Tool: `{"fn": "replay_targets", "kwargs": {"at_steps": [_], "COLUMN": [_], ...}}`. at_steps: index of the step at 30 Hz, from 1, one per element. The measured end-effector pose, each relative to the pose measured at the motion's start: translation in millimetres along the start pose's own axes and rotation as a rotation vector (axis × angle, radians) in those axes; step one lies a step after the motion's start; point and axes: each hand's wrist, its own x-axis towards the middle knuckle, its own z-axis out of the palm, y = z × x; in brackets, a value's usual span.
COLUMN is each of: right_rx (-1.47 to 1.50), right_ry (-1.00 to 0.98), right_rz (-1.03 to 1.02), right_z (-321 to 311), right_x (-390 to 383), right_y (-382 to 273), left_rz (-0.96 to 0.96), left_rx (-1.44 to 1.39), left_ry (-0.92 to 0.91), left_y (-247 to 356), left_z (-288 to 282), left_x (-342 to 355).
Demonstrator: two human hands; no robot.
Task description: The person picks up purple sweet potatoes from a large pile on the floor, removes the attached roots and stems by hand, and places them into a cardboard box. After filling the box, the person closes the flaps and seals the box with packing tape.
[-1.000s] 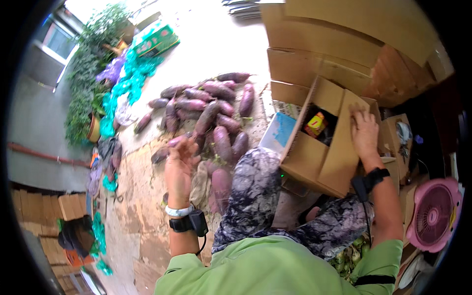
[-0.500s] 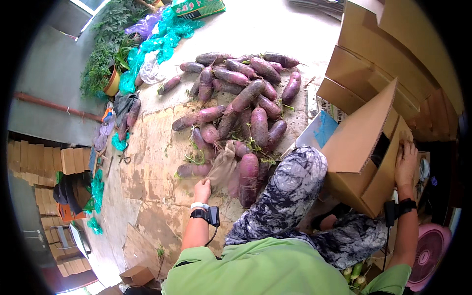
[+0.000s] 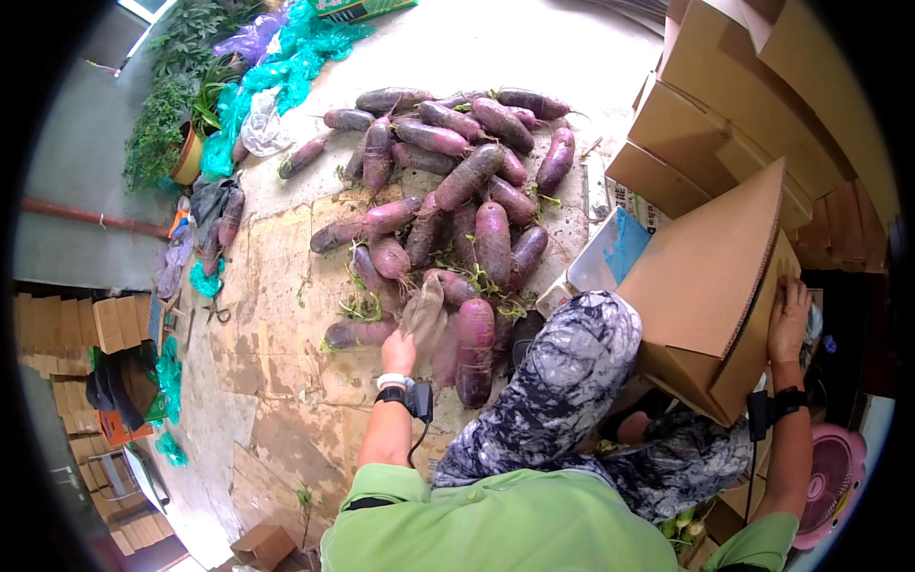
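Note:
My left hand [image 3: 398, 355] is closed on a limp brownish-grey cloth [image 3: 425, 310], which hangs over the near side of a heap of purple radishes [image 3: 493, 243]. One large upright radish [image 3: 475, 353] lies just right of the cloth. A paler purple shape beneath the cloth is partly covered. At the right, my right hand [image 3: 788, 324] grips the outer side of a cardboard box [image 3: 701, 286]. This box stands tilted beside my knee, its large flap leaning over the opening and hiding what is inside.
Tall cardboard sheets [image 3: 743, 105] stand behind the box. A pink fan [image 3: 827, 486] is at the lower right. A white tub with a blue patch [image 3: 610, 250] sits between heap and box. Teal plastic bags [image 3: 295, 57] and a potted plant [image 3: 188, 157] line the far left.
My left hand and the cloth have shifted slightly closer to the upright radish. The box's flap has swung rightward, covering the dark gap seen before. My right hand stays on the box.

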Motion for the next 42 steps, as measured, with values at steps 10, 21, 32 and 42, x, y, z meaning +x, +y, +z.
{"fn": "replay_targets", "kwargs": {"at_steps": [10,21,32,42], "right_rx": [0.005,-0.007,-0.022,0.001], "right_ry": [0.037,0.018,-0.022,0.028], "right_rz": [-0.051,-0.007,0.02,0.01], "right_z": [-1.7,-0.4,-5.6,0.2], "right_x": [-0.2,-1.8,-1.6,-2.4], "right_y": [0.2,1.8,-2.5,-5.2], "left_rz": [-0.125,-0.133,0.001,-0.336], "left_rx": [-0.026,-0.317,-0.354,-1.273], "left_ry": [0.023,0.104,0.221,-0.239], "left_y": [-4.4,0.1,3.8,7.5], "left_z": [-20.4,-26.8,-17.4,-48.5], "left_x": [1.4,6.4,6.3,4.5]}}
